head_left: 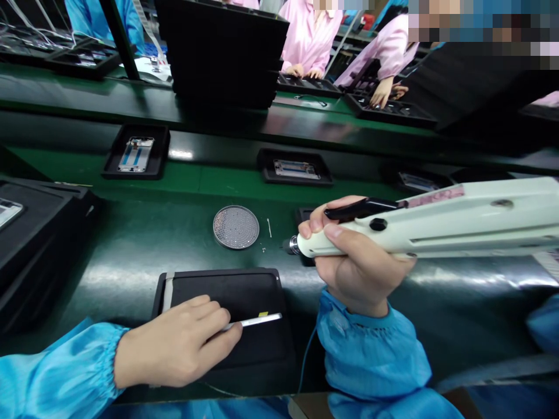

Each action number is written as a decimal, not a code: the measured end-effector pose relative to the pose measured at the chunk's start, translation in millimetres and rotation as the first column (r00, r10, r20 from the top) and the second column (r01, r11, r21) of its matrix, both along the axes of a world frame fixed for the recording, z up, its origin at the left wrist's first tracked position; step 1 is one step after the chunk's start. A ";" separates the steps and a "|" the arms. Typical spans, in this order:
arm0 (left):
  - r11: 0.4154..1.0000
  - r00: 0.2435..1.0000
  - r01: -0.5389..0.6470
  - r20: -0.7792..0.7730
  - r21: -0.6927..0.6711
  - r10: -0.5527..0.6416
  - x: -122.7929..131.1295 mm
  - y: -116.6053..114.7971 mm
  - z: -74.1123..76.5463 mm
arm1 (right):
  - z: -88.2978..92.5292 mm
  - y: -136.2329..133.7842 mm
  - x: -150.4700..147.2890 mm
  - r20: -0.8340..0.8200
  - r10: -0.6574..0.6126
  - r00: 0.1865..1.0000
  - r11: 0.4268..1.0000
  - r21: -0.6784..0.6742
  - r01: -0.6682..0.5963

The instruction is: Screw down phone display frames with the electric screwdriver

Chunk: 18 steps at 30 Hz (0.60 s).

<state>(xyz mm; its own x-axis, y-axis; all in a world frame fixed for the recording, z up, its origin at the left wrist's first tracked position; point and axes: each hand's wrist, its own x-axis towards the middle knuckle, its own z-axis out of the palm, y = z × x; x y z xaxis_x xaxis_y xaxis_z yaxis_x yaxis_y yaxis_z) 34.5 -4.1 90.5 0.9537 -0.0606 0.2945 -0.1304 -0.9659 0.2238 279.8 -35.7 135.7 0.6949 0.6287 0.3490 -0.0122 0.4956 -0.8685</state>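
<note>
My left hand [179, 343] is closed on a thin silver phone frame [262, 319], seen edge-on above a black foam pad [209, 291]. A small yellow tab shows on the frame's far side. In my right hand [362, 262] is a pale green electric screwdriver [471, 218], fingers wrapped round its front with the black lever beneath them. Its bit points left, toward a round screw tray [236, 227] full of tiny holes. Between the bit and that tray lie a thin white stick [269, 227] and a few tiny loose screws [263, 249].
Black trays holding phone parts [135, 155] [297, 169] stand along the green bench behind. Stacked black trays [39, 227] rise at the left, and a tall black stack [222, 52] stands at the back. Co-workers in pink and blue sleeves sit across the line.
</note>
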 end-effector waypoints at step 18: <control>0.999 0.999 0.039 0.000 -0.014 -0.039 -1.8 -5.8 1.0 | -2.9 -0.7 2.7 0.044 0.017 0.999 1.000 0.011 -0.018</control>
<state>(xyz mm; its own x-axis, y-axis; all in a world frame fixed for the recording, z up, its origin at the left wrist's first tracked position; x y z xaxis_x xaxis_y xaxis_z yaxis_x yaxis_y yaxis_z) 32.7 -9.9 91.5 0.9508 -0.0938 0.2952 -0.1681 -0.9568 0.2372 282.6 -36.5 132.8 0.6676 0.6363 0.3866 0.0173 0.5059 -0.8624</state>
